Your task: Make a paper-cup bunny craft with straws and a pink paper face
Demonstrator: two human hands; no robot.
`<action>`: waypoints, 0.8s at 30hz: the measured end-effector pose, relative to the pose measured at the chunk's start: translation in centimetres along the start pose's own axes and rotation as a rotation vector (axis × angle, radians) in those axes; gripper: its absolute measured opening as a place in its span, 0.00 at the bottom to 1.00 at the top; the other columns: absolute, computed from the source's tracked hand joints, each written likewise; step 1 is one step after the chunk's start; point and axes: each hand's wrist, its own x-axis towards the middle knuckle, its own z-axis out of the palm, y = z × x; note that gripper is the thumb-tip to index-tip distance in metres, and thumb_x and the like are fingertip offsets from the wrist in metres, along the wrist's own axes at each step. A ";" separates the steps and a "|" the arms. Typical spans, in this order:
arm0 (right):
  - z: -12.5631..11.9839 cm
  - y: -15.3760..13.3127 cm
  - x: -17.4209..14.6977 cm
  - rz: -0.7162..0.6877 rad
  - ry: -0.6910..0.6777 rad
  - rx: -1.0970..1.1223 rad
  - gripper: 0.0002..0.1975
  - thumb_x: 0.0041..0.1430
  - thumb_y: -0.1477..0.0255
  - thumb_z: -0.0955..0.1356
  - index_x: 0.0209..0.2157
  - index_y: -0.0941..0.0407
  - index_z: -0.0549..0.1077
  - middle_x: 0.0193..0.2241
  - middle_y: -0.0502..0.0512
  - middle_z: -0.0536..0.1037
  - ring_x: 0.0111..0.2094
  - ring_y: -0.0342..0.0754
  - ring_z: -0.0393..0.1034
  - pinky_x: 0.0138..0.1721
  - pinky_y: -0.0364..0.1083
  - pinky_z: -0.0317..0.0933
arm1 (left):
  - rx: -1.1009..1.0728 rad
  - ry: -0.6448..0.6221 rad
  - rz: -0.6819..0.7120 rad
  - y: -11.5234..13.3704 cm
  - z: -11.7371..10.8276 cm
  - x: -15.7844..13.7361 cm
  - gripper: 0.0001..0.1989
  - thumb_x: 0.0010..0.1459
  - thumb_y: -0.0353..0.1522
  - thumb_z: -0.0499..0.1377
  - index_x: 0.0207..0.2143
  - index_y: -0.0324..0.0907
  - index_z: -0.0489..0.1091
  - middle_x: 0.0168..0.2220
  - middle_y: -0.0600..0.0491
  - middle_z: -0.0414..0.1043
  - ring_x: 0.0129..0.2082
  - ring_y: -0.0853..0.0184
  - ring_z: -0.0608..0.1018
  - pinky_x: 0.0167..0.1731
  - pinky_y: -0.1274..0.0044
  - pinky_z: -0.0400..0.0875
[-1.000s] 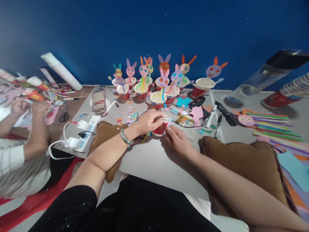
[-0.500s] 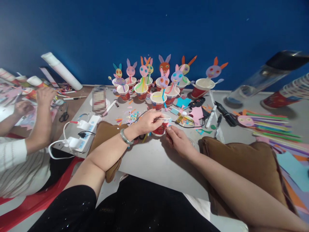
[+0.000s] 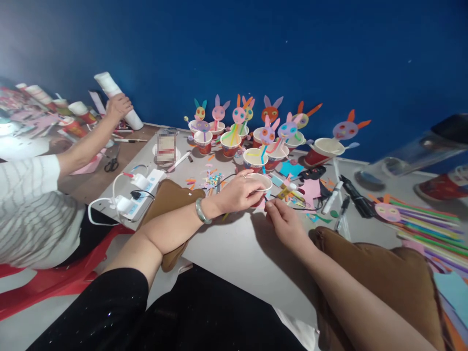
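My left hand (image 3: 242,193), with a bangle at the wrist, is closed over the side of a paper cup (image 3: 267,182). The cup's white inside shows past my fingers, while most of its red outer wall is hidden. Just right of the cup, my right hand (image 3: 287,223) is pinched near its lower side. A small dark tip shows at those fingertips, too little to name. Behind the cup stand several red paper cups (image 3: 231,140) with paper rabbit heads (image 3: 240,115) on coloured strips. Paper scraps (image 3: 214,179) and a glue bottle (image 3: 287,190) lie close by.
To the left are a power strip (image 3: 146,192) and a brown cushion (image 3: 170,202); another cushion (image 3: 380,273) lies right. Coloured strips (image 3: 427,219), a clear bottle (image 3: 409,156) and markers (image 3: 332,197) sit on the right. A co-worker's hand (image 3: 119,106) holds a white roll (image 3: 108,84).
The view has swung left, so things appear farther right. More of the cup's opening shows and less of its red wall. The co-worker's hand has moved from the cups to the white roll.
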 end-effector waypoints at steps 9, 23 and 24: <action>-0.3 -0.5 -0.2 -0.102 0.105 -0.209 0.18 0.65 0.54 0.61 0.28 0.52 0.63 0.19 0.49 0.65 0.22 0.47 0.59 0.27 0.46 0.51 | 0.068 0.038 0.043 0.4 0.0 -0.1 0.12 0.67 0.31 0.49 0.32 0.42 0.70 0.32 0.51 0.76 0.38 0.65 0.77 0.60 0.62 0.64; -0.4 -0.4 0.1 -0.035 0.033 -0.153 0.19 0.65 0.54 0.61 0.27 0.52 0.62 0.19 0.49 0.65 0.22 0.46 0.58 0.27 0.45 0.52 | 0.088 -0.006 0.056 0.3 0.1 -0.2 0.12 0.66 0.30 0.51 0.33 0.41 0.71 0.30 0.52 0.76 0.36 0.65 0.77 0.61 0.60 0.63; -0.4 -0.3 0.1 -0.058 0.069 -0.235 0.17 0.65 0.56 0.61 0.28 0.52 0.63 0.19 0.49 0.65 0.22 0.47 0.59 0.28 0.46 0.51 | 0.091 -0.003 0.056 0.3 0.1 -0.2 0.11 0.66 0.30 0.51 0.33 0.41 0.71 0.30 0.52 0.76 0.35 0.65 0.77 0.61 0.60 0.63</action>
